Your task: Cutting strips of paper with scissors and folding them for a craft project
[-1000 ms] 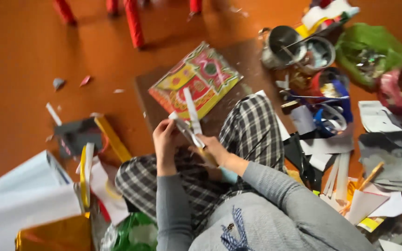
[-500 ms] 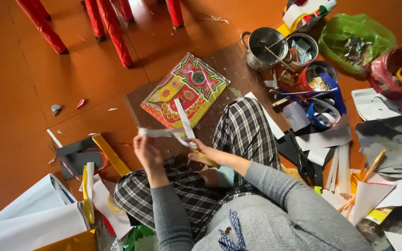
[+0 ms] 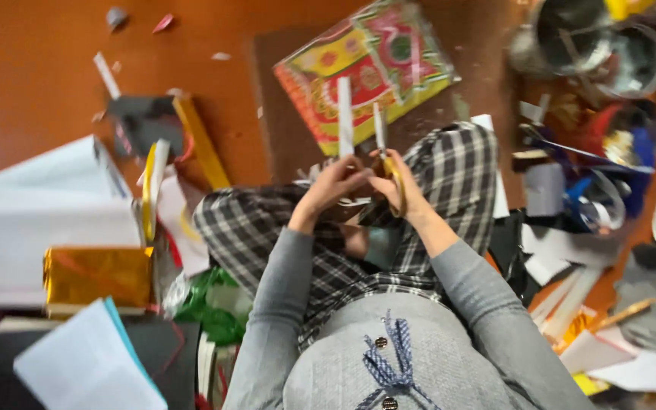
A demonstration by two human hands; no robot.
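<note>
My left hand (image 3: 333, 182) pinches a narrow white paper strip (image 3: 345, 115) that stands up from the fingers. My right hand (image 3: 404, 186) grips yellow-handled scissors (image 3: 386, 152), their blades pointing away from me beside the strip. Both hands hover over my crossed legs in plaid trousers (image 3: 449, 178). Just beyond the blades, a colourful printed sheet (image 3: 366, 64) lies on a brown board (image 3: 282, 129).
White paper sheets (image 3: 47, 205) and gold foil (image 3: 96, 277) pile up at the left. A yellow strip (image 3: 200, 144) lies near a dark scrap. Metal pots (image 3: 601, 38), tape rolls and paper scraps crowd the right side on the orange floor (image 3: 32, 68).
The view has shifted down and closer. My hands have come together over my lap, with the strip now upright beside the scissor blades.
</note>
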